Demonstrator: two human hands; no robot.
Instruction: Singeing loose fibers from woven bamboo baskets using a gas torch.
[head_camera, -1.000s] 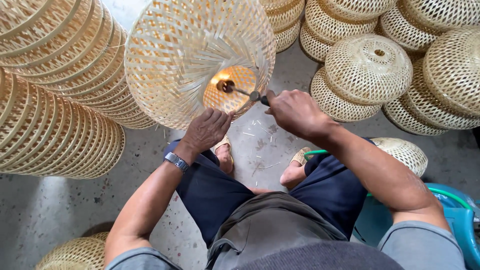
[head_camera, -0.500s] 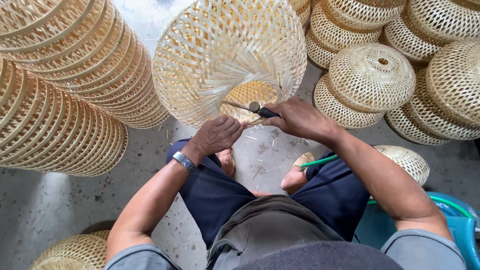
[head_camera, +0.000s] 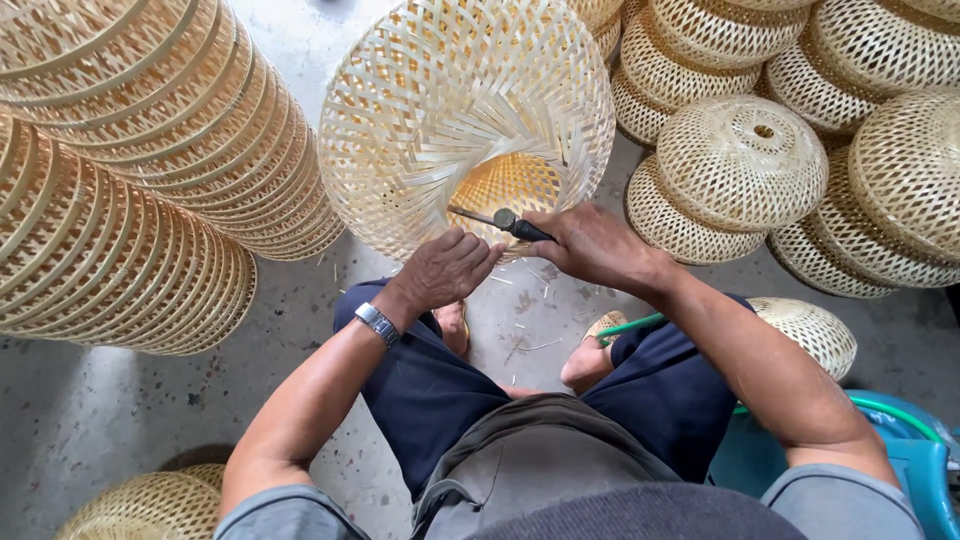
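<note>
A round woven bamboo basket (head_camera: 440, 110) tilts in front of my knees, its open mouth turned toward me. My left hand (head_camera: 445, 270), a watch on its wrist, grips the basket's near rim from below. My right hand (head_camera: 590, 245) is closed on a dark-handled cutting tool (head_camera: 505, 222) whose metal tip points left, against the rim strips next to my left fingers. Both hands sit close together at the lower edge of the basket.
Long stacks of nested bamboo baskets (head_camera: 130, 170) lie on the concrete floor at left. Several domed woven baskets (head_camera: 740, 165) are piled at the upper right. A blue plastic stool (head_camera: 900, 450) stands at lower right, another basket (head_camera: 150, 505) at lower left. Cut slivers litter the floor (head_camera: 530, 310).
The basket has been turned and tipped, so its opening now faces more downward toward me. Both hands shifted slightly down and right along the rim, the tool still at the edge.
</note>
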